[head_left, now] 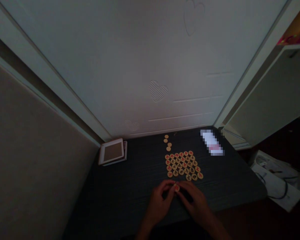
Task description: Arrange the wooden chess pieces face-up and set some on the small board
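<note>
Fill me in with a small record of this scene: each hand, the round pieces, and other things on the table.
Left hand: holds a red-marked piece
Right hand: on the same piece
Rowed pieces: round, marked red or dark
Four loose pieces: beyond the rows, no marks visible
Table left: white-edged rectangular item
Table right: bright pixelated object, unidentifiable

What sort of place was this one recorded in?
Probably a room in a home, dimly lit. What suggests it: round game pieces laid out on a dark tabletop, and behind it a white panel decorated with heart shapes.
</note>
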`<action>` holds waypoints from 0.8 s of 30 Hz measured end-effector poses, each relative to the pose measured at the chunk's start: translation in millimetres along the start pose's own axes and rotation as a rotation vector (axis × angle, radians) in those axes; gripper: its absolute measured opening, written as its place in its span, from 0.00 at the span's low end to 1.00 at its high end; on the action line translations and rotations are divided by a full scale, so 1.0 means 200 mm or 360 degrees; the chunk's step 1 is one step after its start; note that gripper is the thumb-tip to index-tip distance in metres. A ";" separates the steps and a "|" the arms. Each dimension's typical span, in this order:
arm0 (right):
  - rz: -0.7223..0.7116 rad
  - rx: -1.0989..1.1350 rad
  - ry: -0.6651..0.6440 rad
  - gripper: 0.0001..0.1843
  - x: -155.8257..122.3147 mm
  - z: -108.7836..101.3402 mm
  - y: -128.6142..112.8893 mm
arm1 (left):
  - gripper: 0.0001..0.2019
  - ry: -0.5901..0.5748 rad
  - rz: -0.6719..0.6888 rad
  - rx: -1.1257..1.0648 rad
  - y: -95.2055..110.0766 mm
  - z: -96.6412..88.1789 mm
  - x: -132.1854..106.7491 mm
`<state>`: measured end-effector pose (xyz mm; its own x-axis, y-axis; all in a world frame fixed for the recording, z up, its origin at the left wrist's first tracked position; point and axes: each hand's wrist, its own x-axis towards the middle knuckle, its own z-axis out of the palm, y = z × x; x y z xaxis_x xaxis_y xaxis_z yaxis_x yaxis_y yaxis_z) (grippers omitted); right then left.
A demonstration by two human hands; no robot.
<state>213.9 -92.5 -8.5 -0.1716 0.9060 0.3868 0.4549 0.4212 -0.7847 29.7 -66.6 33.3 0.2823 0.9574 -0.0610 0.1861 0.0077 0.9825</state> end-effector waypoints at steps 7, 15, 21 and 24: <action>0.0048 0.0051 -0.0025 0.15 0.01 -0.01 -0.01 | 0.12 -0.0040 0.0073 -0.0013 0.00 -0.01 -0.01; 0.0152 0.0092 0.0016 0.14 0.02 -0.02 -0.03 | 0.10 -0.0057 0.0050 -0.0006 -0.01 -0.01 0.00; 0.0343 0.0106 0.0070 0.12 0.03 -0.03 -0.03 | 0.08 -0.0063 0.0029 0.0136 -0.02 0.00 -0.01; 0.0374 0.0093 0.0082 0.13 0.03 -0.02 -0.02 | 0.08 -0.0050 0.0045 0.0194 -0.03 0.00 0.00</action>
<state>215.8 -89.6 -1.4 -0.0218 0.9767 0.2136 0.4254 0.2024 -0.8821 28.3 -67.3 26.7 0.3179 0.9472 -0.0409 0.2899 -0.0560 0.9554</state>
